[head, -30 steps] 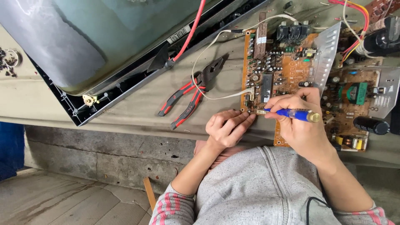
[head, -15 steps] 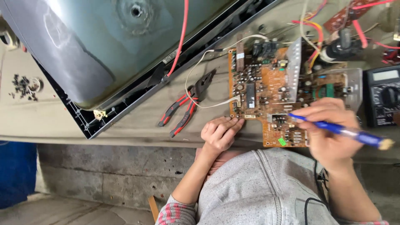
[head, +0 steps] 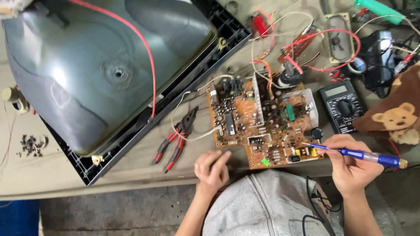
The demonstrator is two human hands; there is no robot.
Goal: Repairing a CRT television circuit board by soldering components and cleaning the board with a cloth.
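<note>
An orange circuit board [head: 262, 124] lies on the workbench in front of me. My right hand [head: 350, 168] grips a blue-handled screwdriver [head: 363, 155], its thin tip resting at the board's lower right edge. My left hand [head: 212, 168] rests on the bench with loosely curled fingers, just below the board's lower left corner, holding nothing. Red-handled pliers [head: 173, 142] lie left of that hand.
A large grey picture tube [head: 100, 70] in a black frame fills the left, with a red wire [head: 140, 48] across it. A black multimeter [head: 343, 107] sits right of the board, beside a brown bear-print cloth [head: 396, 116]. Loose wires and a small speaker [head: 337, 37] lie behind.
The view has swung right and back, showing more of the bench. My right hand with the screwdriver has drawn from the board's middle to its lower right edge. My left hand stays put.
</note>
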